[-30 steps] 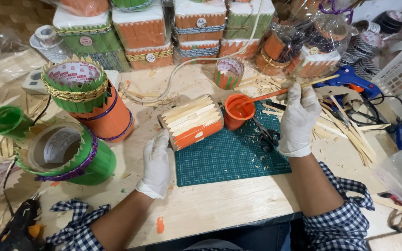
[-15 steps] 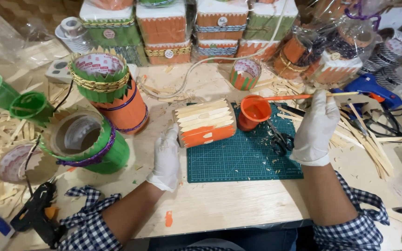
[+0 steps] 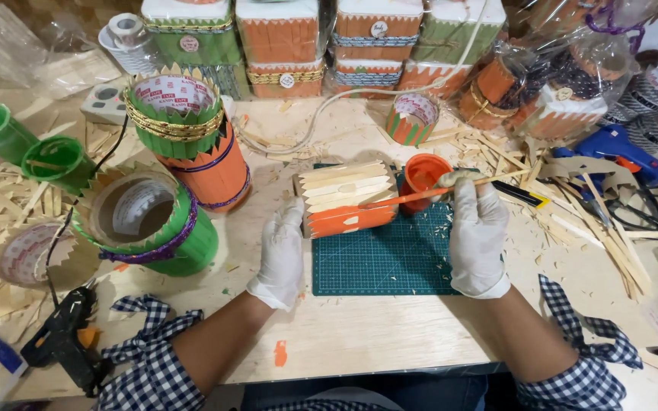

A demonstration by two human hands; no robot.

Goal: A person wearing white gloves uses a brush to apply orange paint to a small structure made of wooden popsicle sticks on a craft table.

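I see the left hand (image 3: 282, 255) gripping the stick box (image 3: 346, 199) on the green cutting mat (image 3: 382, 262). The right hand (image 3: 477, 232) holds a paintbrush (image 3: 413, 197) against it. A slip could smear orange paint; the paint cup (image 3: 425, 173) beside the box could tip.

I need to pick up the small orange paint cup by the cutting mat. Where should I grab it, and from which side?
Take the orange paint cup around its outer wall just under the rim, coming from the far side or from above. It stands upright with its mouth open, so the round wall gives an even grip. The near right side is probably blocked: the right hand and its paintbrush cross there, and the stick box sits close on the left.
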